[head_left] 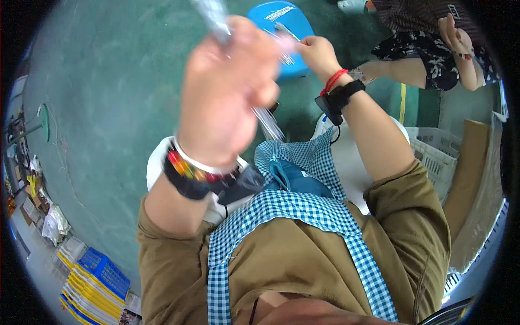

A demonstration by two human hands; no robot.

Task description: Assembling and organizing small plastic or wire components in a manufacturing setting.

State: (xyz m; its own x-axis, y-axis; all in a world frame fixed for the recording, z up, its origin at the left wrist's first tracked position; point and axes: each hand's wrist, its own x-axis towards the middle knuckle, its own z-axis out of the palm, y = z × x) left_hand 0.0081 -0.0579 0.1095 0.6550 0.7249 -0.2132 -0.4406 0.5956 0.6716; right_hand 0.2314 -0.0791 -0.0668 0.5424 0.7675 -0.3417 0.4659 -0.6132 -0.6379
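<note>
My left hand (227,92) is raised, its fingers wrapped round a bundle of thin, silvery, see-through strips (268,124). One end of the bundle sticks up above the fist and the other hangs below it; motion blurs the hand, so I cannot tell exactly what the strips are. My right hand (320,54) is closed in a pinch close to the left fingertips. What it pinches, if anything, is too blurred to make out. Beyond both hands stands a blue plastic stool (271,12) with several thin pale strips lying on its seat.
Another person (433,59) sits at the far right, one hand raised. At right are a white plastic crate (433,146) and a tall brown cardboard piece (466,162). Stacked yellow and blue crates (103,276) stand at lower left, near white plastic bags (54,225) and boxes on the green floor.
</note>
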